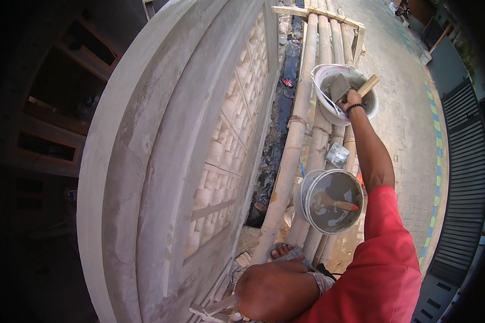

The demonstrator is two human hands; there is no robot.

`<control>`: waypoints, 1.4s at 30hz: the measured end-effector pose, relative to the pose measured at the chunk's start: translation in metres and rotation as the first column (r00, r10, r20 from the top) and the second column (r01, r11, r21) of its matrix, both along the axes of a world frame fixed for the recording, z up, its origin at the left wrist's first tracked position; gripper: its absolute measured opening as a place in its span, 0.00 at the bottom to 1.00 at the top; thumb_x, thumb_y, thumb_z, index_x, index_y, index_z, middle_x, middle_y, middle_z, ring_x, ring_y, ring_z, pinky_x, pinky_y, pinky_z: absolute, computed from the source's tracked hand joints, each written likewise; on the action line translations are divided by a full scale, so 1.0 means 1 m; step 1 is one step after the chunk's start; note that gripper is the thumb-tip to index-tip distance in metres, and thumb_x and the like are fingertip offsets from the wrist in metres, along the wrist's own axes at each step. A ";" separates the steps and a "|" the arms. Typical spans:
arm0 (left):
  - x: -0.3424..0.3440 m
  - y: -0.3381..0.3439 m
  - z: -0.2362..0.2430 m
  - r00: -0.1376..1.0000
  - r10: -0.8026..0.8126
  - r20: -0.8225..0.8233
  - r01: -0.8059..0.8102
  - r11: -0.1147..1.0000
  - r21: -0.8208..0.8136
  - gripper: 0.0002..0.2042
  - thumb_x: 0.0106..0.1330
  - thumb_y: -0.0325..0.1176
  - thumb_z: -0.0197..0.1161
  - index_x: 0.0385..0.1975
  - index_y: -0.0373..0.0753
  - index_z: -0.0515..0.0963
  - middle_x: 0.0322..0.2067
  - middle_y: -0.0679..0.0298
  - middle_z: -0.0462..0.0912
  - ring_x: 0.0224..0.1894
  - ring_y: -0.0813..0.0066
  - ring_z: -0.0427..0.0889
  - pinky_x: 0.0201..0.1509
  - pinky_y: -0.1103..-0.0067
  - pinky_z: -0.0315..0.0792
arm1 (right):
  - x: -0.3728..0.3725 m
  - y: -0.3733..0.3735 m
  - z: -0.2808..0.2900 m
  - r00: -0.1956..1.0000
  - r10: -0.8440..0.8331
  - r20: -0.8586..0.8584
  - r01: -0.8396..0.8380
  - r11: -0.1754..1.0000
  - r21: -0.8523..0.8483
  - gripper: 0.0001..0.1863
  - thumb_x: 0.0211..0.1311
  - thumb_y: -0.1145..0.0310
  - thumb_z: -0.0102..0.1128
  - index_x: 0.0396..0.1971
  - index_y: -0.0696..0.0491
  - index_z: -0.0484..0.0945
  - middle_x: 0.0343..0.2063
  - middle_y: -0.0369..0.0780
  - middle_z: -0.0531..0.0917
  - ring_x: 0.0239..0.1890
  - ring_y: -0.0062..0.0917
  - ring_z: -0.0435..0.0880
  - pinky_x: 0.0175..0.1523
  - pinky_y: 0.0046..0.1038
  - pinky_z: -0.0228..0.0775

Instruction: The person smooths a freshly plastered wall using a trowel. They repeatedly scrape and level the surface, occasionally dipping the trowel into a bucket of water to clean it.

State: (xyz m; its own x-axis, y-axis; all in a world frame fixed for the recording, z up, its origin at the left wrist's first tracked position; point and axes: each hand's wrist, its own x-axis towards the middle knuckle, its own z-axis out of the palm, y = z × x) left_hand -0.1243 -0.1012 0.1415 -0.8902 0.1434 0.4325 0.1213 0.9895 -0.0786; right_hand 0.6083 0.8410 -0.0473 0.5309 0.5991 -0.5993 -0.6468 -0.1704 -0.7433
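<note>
My right hand (352,101), with a dark bead bracelet at the wrist, reaches into a white bucket (322,70) at the far end of my reach. Its fingers are closed on a trowel, whose flat grey blade (338,87) shows above the bucket's inside. A pale wooden piece (368,85) sticks up beside the hand; where it ends is hidden. Nearer me, a second bucket (305,200) holds grey slurry. A brush (344,205) with a red-tipped wooden handle lies in that slurry, its bristles hidden. My left hand is out of view.
Both buckets stand on lashed bamboo poles (292,156), with a small clear plastic-wrapped item (337,155) between them. At left rises a grey plastered wall (194,134) with patterned vent blocks (221,161). A dark drain (277,140) runs alongside. Paving (409,140) lies to the right.
</note>
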 end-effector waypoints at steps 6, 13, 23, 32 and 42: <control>-0.010 -0.006 -0.003 0.996 0.081 0.044 -0.080 0.997 -0.017 0.59 0.59 0.55 0.69 0.70 0.24 0.30 0.70 0.27 0.29 0.73 0.33 0.34 0.75 0.51 0.35 | -0.006 0.002 -0.006 1.000 0.003 -0.012 -0.003 1.000 -0.019 0.09 0.65 0.76 0.45 0.42 0.52 0.73 0.35 0.41 0.79 0.33 0.31 0.78 0.27 0.32 0.68; -0.030 -0.019 -0.002 0.870 -0.438 -0.229 0.457 0.889 0.038 0.61 0.56 0.51 0.74 0.71 0.25 0.31 0.70 0.27 0.33 0.73 0.36 0.41 0.75 0.55 0.41 | -0.017 -0.001 -0.007 1.000 -0.003 -0.013 0.003 1.000 -0.019 0.10 0.67 0.75 0.44 0.44 0.54 0.73 0.39 0.43 0.78 0.38 0.35 0.78 0.32 0.36 0.70; -0.007 -0.009 -0.008 0.994 -0.068 -0.083 0.070 0.997 0.016 0.58 0.59 0.55 0.70 0.71 0.24 0.35 0.68 0.26 0.41 0.71 0.34 0.47 0.74 0.55 0.48 | 0.009 -0.004 -0.019 0.991 0.040 -0.129 -0.027 0.995 0.101 0.07 0.69 0.70 0.51 0.43 0.52 0.75 0.34 0.38 0.81 0.33 0.29 0.81 0.27 0.30 0.69; 0.003 -0.008 -0.001 0.988 -0.054 -0.147 0.061 0.997 0.043 0.51 0.62 0.53 0.63 0.72 0.27 0.38 0.72 0.36 0.36 0.74 0.44 0.40 0.75 0.58 0.42 | 0.014 -0.051 0.037 0.851 0.518 -0.092 -0.355 0.695 0.625 0.20 0.72 0.59 0.52 0.57 0.54 0.73 0.53 0.39 0.81 0.52 0.29 0.82 0.58 0.32 0.77; 0.029 0.069 0.003 0.973 -0.206 -0.104 0.230 0.886 0.403 0.53 0.52 0.33 0.64 0.73 0.31 0.31 0.73 0.41 0.23 0.76 0.43 0.27 0.77 0.59 0.32 | -0.214 -0.187 0.187 0.359 0.871 0.336 -0.844 0.149 0.516 0.33 0.57 0.52 0.66 0.57 0.56 0.69 0.48 0.41 0.75 0.51 0.28 0.77 0.58 0.34 0.70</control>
State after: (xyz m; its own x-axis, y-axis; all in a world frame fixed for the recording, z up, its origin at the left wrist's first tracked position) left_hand -0.0956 -0.0327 0.1446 -0.8291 0.1302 0.5437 0.3452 0.8842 0.3147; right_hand 0.3943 0.6541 0.1396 -0.5540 0.8324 0.0147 -0.3851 -0.2405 -0.8910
